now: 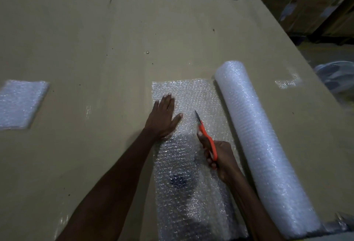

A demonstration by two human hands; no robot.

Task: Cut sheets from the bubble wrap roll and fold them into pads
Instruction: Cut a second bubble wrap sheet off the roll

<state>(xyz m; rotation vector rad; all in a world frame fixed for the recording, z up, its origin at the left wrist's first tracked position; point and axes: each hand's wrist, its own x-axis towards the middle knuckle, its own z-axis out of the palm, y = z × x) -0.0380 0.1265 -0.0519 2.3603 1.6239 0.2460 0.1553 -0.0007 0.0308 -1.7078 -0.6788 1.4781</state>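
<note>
The bubble wrap roll (pixel 262 141) lies on the table (pixel 95 39), running from near to far. Just left of the roll, the unrolled sheet (pixel 187 183) is spread flat. The left hand (pixel 164 118) rests flat on the sheet's left side; the right hand (pixel 220 156), holding scissors (pixel 206 135), sits between it and the roll. Well left of the roll lies a folded pad (pixel 21 102). A small scrap (pixel 287 82) lies right of the roll.

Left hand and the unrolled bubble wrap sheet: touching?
Touching. The head view shows the left hand lying flat, fingers straight, on the unrolled sheet near its left edge.
</note>
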